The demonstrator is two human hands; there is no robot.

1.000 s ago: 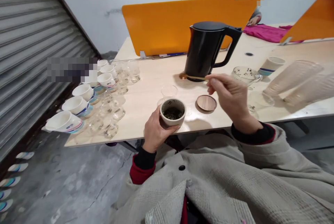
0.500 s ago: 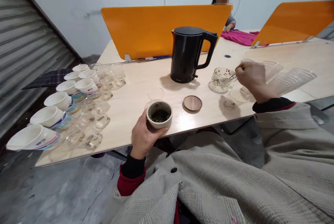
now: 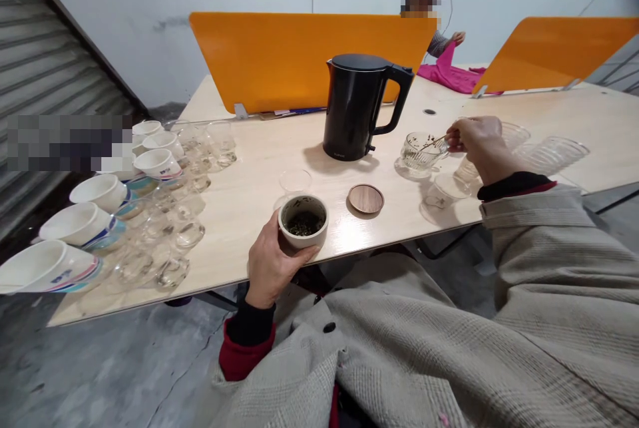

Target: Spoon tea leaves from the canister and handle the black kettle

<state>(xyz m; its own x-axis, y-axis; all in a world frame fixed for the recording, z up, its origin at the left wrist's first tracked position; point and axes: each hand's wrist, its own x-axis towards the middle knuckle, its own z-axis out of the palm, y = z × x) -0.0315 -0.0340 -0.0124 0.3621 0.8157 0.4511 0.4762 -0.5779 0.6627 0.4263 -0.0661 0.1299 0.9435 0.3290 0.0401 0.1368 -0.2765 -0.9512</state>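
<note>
Leaf jar (image 3: 305, 240) in my left hand (image 3: 271, 260), at the near edge of the worktop (image 3: 262, 172), which is the broadest thing before me; whether the jar touches the wood I cannot tell. Across the far part of the worktop stand two orange panels (image 3: 309, 62). Between them another person's hand (image 3: 458, 37) holds up a corner of some pink cloth (image 3: 446, 76). In front of the longer panel the black kettle (image 3: 353, 108) stands upright, its handle toward my right. White paper cups (image 3: 167, 170) fill the left end in rows, with clear cups (image 3: 219, 145) just beside them.

My left fingers curl about the jar's left side, partly out of sight, and my thumb presses along its near wall, so the jar sits enclosed between them with its mouth open toward me. Farther off to the right is a glass cup (image 3: 418, 156) with dark bits on its inner wall. A round wooden disc (image 3: 366, 200) lies flat between jar and glass cup, near the jar, touching neither. My right hand (image 3: 482, 140), well apart from the jar, has its fingers pinched together on a thin wooden stick (image 3: 435, 142), its far end at the glass cup's mouth. Smallest are the dark leaves (image 3: 303, 223) inside the jar.
</note>
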